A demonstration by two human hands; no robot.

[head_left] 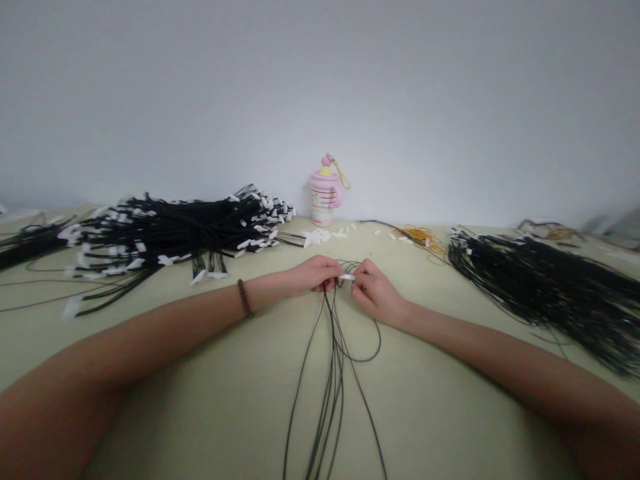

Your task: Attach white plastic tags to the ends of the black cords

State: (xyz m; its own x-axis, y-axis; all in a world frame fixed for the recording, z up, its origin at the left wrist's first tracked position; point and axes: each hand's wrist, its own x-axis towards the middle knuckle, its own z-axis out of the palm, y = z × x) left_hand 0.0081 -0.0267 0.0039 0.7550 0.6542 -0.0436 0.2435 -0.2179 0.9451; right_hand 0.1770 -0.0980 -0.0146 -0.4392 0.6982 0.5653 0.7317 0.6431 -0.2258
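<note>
Together, left hand (317, 275), right hand (376, 292) pinch one white tag (347, 277) among black cords (333, 373).

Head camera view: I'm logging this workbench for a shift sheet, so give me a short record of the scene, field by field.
Left hand: closed on thin black cords
Left wrist: brown beaded bracelet
Right hand: pinching a small white tag
Left side: large bundle of white-tagged black cords
Right side: large bundle of black cords
Far edge: pink-and-white bottle, loose white tags, tangled yellow cord
Surface: pale green covering
</note>
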